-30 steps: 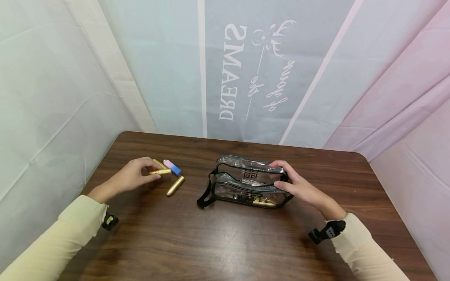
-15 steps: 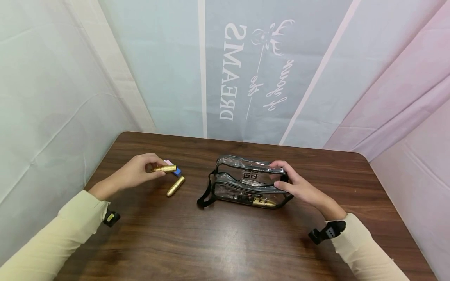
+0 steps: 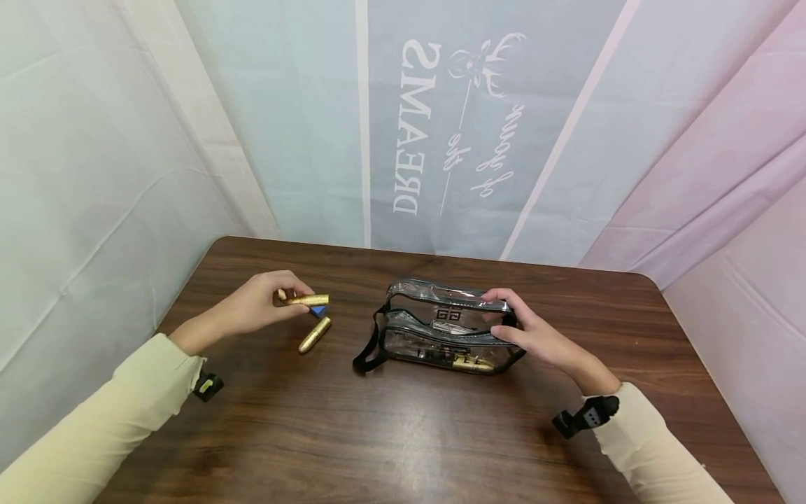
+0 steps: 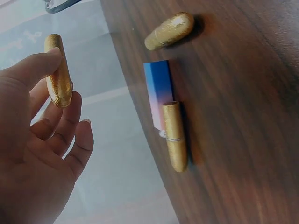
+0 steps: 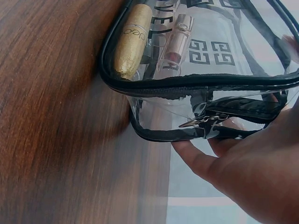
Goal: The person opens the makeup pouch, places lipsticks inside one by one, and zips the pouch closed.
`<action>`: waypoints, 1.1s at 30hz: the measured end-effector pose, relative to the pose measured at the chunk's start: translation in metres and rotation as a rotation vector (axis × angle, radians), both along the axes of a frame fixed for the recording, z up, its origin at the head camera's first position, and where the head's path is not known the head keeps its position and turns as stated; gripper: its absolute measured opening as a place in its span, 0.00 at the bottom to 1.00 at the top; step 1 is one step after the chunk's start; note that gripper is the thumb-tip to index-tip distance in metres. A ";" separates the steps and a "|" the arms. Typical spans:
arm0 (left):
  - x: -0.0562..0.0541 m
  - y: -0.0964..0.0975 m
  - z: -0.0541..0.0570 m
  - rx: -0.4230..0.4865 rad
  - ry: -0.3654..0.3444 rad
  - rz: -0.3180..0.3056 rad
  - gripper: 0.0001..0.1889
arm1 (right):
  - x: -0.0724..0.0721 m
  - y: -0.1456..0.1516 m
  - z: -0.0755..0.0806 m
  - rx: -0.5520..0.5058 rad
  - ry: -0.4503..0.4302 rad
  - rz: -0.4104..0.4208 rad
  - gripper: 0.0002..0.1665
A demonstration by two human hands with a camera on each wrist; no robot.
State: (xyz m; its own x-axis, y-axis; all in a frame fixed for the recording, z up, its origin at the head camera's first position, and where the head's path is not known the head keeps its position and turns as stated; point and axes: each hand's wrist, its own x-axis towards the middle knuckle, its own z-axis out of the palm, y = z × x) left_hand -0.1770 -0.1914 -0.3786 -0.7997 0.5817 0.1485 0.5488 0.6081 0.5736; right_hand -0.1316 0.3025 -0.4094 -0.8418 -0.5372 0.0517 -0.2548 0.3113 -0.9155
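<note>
My left hand (image 3: 258,301) pinches a gold bullet-shaped lipstick tube (image 4: 59,84) between thumb and fingers, raised above the table. Beneath it, in the left wrist view, lie a blue-to-pink stick (image 4: 159,91) and a second gold tube (image 4: 174,140) beside it. Another gold tube (image 3: 314,335) rests a little nearer the front. With thumb and fingers, my right hand (image 3: 538,339) holds the right end of a clear zip pouch (image 3: 403,343) with black edging. Inside the pouch show a gold tube (image 5: 133,44) and a slim transparent tube with a pinkish cap (image 5: 180,37).
The dark wooden table (image 3: 352,434) ends at a back edge just behind the pouch. Pale printed cloth (image 3: 302,140) hangs behind it and along the sides. A black strap (image 3: 370,357) trails from the pouch's left end.
My left hand has lifted the gold lipstick tube and carried it a short way right, now covering much of the blue-pink stick in the head view. The right hand and pouch stay put.
</note>
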 end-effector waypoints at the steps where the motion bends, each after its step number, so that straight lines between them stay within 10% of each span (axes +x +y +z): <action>1: -0.001 0.001 0.001 0.004 0.007 -0.006 0.11 | 0.000 0.000 0.000 0.001 0.003 0.000 0.29; 33: -0.016 0.064 0.036 0.036 0.012 -0.152 0.10 | -0.003 -0.002 0.001 0.001 -0.005 0.002 0.28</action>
